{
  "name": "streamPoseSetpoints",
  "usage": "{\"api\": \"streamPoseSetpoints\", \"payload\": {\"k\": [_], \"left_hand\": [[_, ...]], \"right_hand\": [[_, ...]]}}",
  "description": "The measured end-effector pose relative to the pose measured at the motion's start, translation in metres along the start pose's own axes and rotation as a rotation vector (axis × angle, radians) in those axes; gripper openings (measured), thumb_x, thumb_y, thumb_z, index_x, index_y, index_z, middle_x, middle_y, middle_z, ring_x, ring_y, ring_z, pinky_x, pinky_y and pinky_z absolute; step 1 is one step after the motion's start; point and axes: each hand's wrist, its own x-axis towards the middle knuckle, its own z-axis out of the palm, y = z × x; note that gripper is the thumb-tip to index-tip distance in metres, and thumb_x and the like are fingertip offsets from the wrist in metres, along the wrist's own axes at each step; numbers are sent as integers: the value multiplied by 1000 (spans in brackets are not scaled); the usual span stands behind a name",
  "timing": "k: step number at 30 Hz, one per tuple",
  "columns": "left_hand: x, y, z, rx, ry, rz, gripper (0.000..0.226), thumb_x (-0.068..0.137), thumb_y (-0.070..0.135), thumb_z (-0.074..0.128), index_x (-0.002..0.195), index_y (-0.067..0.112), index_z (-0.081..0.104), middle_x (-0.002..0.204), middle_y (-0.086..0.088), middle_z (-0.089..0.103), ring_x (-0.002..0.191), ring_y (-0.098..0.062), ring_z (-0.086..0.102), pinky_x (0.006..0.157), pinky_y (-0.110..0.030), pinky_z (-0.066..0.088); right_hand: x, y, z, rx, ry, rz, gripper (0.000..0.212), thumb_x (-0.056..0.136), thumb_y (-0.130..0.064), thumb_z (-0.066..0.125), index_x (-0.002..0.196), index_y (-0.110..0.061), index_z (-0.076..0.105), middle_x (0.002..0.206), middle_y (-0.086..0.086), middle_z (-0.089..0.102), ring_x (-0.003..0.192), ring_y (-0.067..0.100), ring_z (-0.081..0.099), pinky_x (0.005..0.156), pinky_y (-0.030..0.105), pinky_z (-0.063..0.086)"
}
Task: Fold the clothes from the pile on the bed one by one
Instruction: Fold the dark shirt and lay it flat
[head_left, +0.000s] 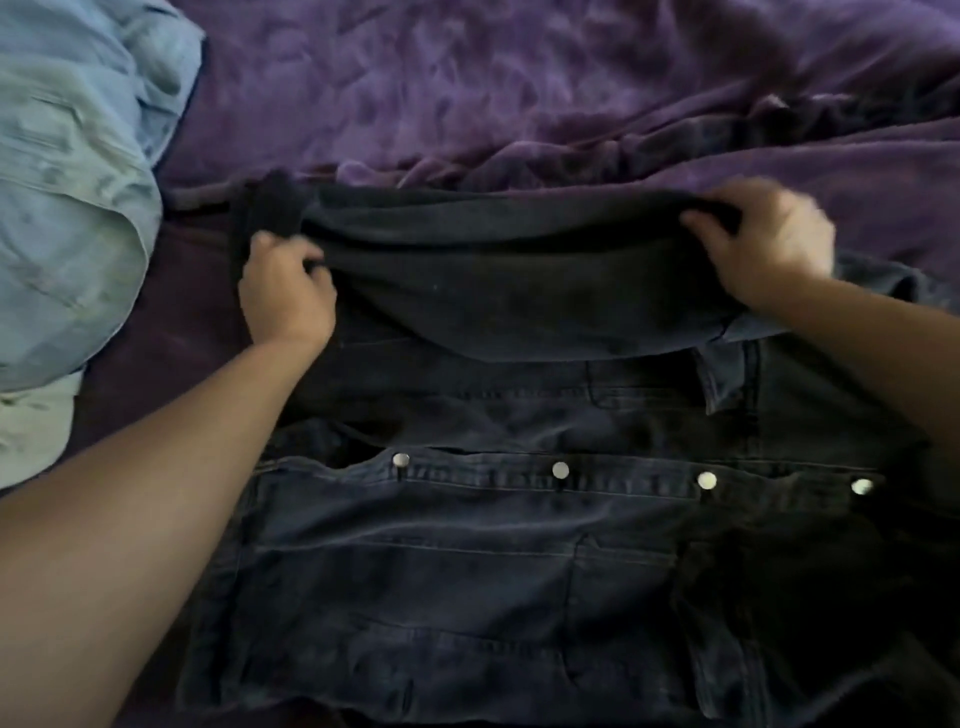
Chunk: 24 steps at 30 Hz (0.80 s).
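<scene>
A dark denim jacket (467, 561) lies front up across the bed, its row of silver snap buttons running left to right. Its far part, a long dark sleeve (519, 280), is lifted and folded over toward the jacket's body. My left hand (285, 291) grips the sleeve's left end with curled fingers. My right hand (763, 234) pinches the raised fold at the right end. Both forearms reach in from the lower corners.
A pile of light blue clothes (67, 182) lies at the left edge. The rumpled purple bedcover (519, 93) fills the far side, with folds bunched just beyond the jacket.
</scene>
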Motion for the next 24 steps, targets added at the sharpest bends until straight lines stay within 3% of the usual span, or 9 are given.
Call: {"api": "streamPoseSetpoints", "payload": {"k": [4, 6, 8, 12, 14, 16, 19, 22, 24], "left_hand": [[62, 52, -32, -234, 169, 244, 33, 89, 19, 52, 119, 9, 59, 123, -15, 54, 111, -28, 54, 95, -24, 34], [87, 68, -37, -268, 90, 220, 48, 90, 30, 57, 135, 14, 47, 134, -9, 50, 123, -23, 48, 100, -22, 32], [95, 59, -29, -212, -41, 96, 53, 87, 38, 62, 133, 14, 49, 135, -10, 52, 123, -25, 49, 100, -29, 36], [61, -5, -1, 72, -319, -231, 74, 75, 60, 68, 133, 19, 47, 138, -16, 43, 126, -40, 43, 102, -52, 39], [44, -32, 12, 98, -264, -324, 86, 68, 65, 72, 136, 22, 41, 138, -16, 39, 126, -42, 39, 97, -57, 38], [39, -45, 22, -12, -133, -413, 95, 62, 63, 77, 136, 19, 37, 137, -17, 43, 125, -40, 43, 95, -54, 41], [47, -54, 23, -276, -19, -564, 74, 61, 51, 84, 118, 9, 61, 119, -15, 64, 103, -28, 62, 81, -35, 49], [72, -54, 6, -303, 30, -327, 42, 66, 43, 81, 87, 8, 71, 93, -13, 72, 81, -26, 67, 72, -37, 53], [98, -44, -10, -227, 95, -167, 44, 62, 50, 75, 64, 9, 60, 67, -9, 63, 65, -24, 57, 63, -35, 47]], "right_hand": [[58, 21, -32, 93, 233, 305, 50, 86, -54, 42, 120, -21, 58, 123, 11, 62, 114, 33, 55, 96, 43, 42], [79, 36, -49, 110, 286, 447, 53, 90, -49, 38, 130, -17, 52, 135, 10, 55, 126, 29, 47, 105, 37, 30], [84, 45, -64, 35, 232, 473, 51, 91, -39, 37, 134, -13, 48, 138, 15, 49, 128, 33, 43, 107, 43, 31], [42, 12, -61, -18, 149, 132, 36, 88, -31, 48, 120, -16, 56, 119, 19, 58, 112, 38, 51, 91, 50, 44], [6, -24, -36, 58, -20, -172, 26, 88, -26, 56, 109, -16, 67, 105, 14, 68, 96, 34, 63, 80, 42, 50], [-17, -48, -3, 59, -269, -364, 24, 88, -20, 63, 109, -14, 71, 109, 11, 70, 100, 30, 65, 82, 38, 50], [-13, -51, 28, -62, -423, -238, 48, 91, -33, 61, 136, -19, 54, 146, 8, 44, 135, 28, 37, 102, 45, 37], [4, -35, 32, -176, -417, -139, 69, 89, -43, 60, 149, -24, 32, 158, 10, 20, 144, 30, 19, 108, 52, 30], [17, -23, 25, -232, -427, -104, 79, 86, -47, 63, 151, -28, 22, 161, 10, 8, 147, 32, 8, 110, 54, 26]]}}
